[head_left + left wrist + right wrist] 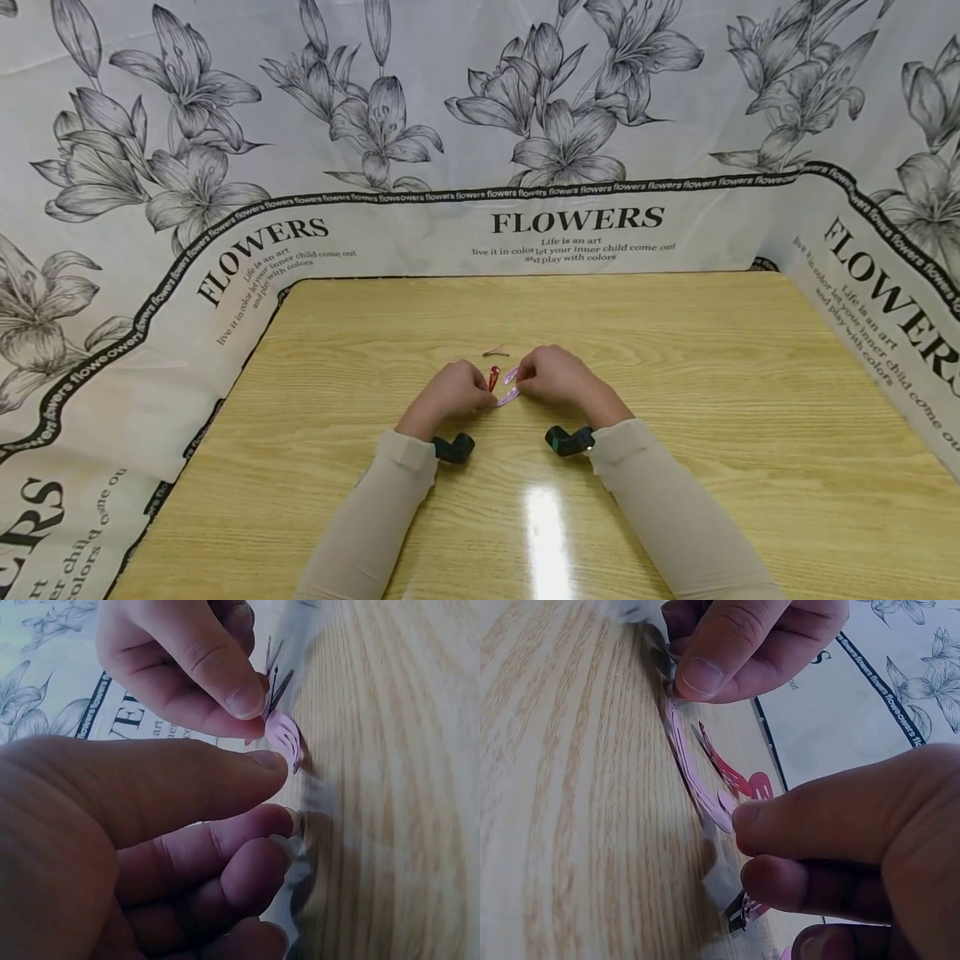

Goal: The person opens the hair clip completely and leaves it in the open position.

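Observation:
A lilac snap hair clip [508, 397] spans the small gap between both hands, low over the table. My left hand [459, 390] has its thumb and fingertips at the clip's narrow end, as the right wrist view shows. At the broad end, my right hand [557, 377] pinches with thumb and forefinger. A second lilac clip [512, 375] lies right by the right fingertips. Beside the left fingers is a red hair clip [493, 379], its slotted shape plain in the right wrist view [726, 771].
Beyond the hands lies a thin brownish clip [495, 352]. More clips, one dark [737, 913], show under the right fingers in the right wrist view. Flower-printed cloth [570, 229] walls the wooden table [360, 333] at its back and sides. Each wrist wears a black camera mount [454, 448].

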### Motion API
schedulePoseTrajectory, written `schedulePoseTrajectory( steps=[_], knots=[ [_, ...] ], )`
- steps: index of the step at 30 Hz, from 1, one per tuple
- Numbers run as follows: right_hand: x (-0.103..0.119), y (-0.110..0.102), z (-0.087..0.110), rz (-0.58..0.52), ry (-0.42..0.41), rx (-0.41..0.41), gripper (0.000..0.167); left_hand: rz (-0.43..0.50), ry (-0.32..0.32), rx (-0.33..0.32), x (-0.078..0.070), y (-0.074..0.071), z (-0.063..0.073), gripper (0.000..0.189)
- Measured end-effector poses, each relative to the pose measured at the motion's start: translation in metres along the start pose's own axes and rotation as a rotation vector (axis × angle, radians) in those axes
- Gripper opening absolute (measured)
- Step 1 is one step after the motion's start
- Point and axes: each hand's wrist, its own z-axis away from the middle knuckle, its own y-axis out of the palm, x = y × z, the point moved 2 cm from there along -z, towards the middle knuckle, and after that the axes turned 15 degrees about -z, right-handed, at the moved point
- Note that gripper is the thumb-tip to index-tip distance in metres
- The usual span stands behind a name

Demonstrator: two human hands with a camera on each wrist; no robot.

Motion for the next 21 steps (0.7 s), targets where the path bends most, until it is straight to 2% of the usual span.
schedulePoseTrajectory(
  steps=[6,14,21],
  knots=[
    [-0.0006,0.0022,-0.0017,0.01,0.008,0.014,0.006,-0.033,-0.013,-0.003,-0.0022,0.0021,0.0011,0.028],
    [0.0004,0.0039,-0.003,0.03,0.011,0.025,0.006,-0.068,0.003,-0.001,-0.0072,0.0011,0.0019,0.025],
    [0.0017,0.0041,-0.003,0.032,0.012,0.023,0.006,-0.097,0.021,-0.031,-0.0065,0.0023,0.0031,0.022]
  ],
)
